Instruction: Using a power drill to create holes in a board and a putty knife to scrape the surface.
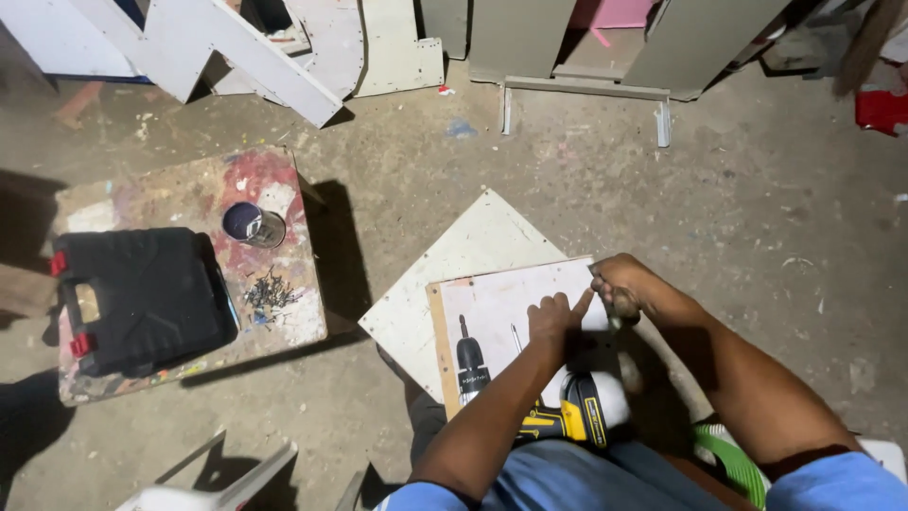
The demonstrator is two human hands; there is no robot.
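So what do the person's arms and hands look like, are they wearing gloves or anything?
No gloves. Both the left hand and the right hand are bare, with no rings, watch or bracelet that I can see. The forearms are bare too. Short light-blue sleeves show at the bottom edge of the picture, one on each arm.

Single head-worn view, looking steeply down from above the lap. Near: white board (511, 312) across knees, both forearms entering from bottom edge. Farther: concrete floor (662, 208), paint-stained tabletop (180, 199) at left, leaning panels (284, 57) along top edge.
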